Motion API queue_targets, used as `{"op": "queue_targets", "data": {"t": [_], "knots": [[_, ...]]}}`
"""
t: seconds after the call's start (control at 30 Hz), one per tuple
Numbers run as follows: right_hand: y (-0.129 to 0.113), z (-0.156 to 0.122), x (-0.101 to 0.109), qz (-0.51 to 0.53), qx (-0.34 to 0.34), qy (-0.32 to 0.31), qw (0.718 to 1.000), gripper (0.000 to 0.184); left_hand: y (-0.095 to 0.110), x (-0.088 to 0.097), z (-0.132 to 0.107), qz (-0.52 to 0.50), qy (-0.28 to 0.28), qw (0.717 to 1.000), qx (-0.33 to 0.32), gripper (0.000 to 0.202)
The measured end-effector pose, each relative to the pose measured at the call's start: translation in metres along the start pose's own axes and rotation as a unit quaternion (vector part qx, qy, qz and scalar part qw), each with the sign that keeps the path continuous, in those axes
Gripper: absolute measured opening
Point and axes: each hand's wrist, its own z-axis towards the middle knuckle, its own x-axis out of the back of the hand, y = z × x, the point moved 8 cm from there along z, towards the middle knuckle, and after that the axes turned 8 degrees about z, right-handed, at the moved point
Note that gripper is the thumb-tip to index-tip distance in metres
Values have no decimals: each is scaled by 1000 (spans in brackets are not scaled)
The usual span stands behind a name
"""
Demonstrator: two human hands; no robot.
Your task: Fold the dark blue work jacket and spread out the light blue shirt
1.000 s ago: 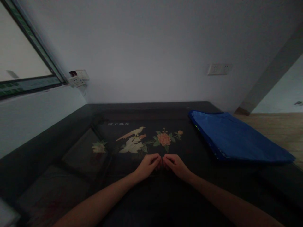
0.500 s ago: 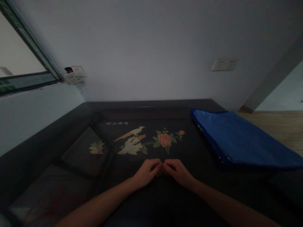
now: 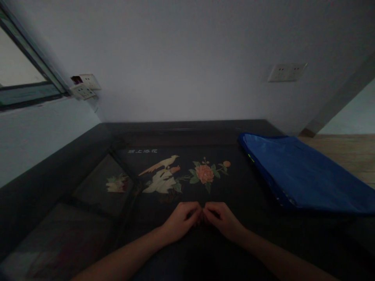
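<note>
My left hand [image 3: 181,222] and my right hand [image 3: 223,220] rest side by side on a dark lacquered table top [image 3: 88,156], fingers curled under and fingertips meeting in the middle. Whatever lies between the fingertips is too small and dark to make out. Just beyond the hands the table bears an inlaid picture of a pale bird [image 3: 159,177] and an orange flower [image 3: 204,173], with a short line of white characters [image 3: 142,151] above it.
A flat blue bag [image 3: 304,173] lies on the table's right side, reaching past its edge. The table stands against a white wall with sockets [image 3: 285,72] at right and further sockets [image 3: 83,86] by a window at left. Wooden floor [image 3: 345,156] shows at right.
The view has tilted and shifted slightly, so the hands sit lower in the frame. Both hands keep the same curled, touching pose on the table.
</note>
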Motion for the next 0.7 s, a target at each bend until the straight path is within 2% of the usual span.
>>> {"op": "queue_targets", "data": {"t": [0.7], "knots": [[-2,0,1,1,0,2,1000,33,3,2,0,9,-2,1000,-4,29]]}}
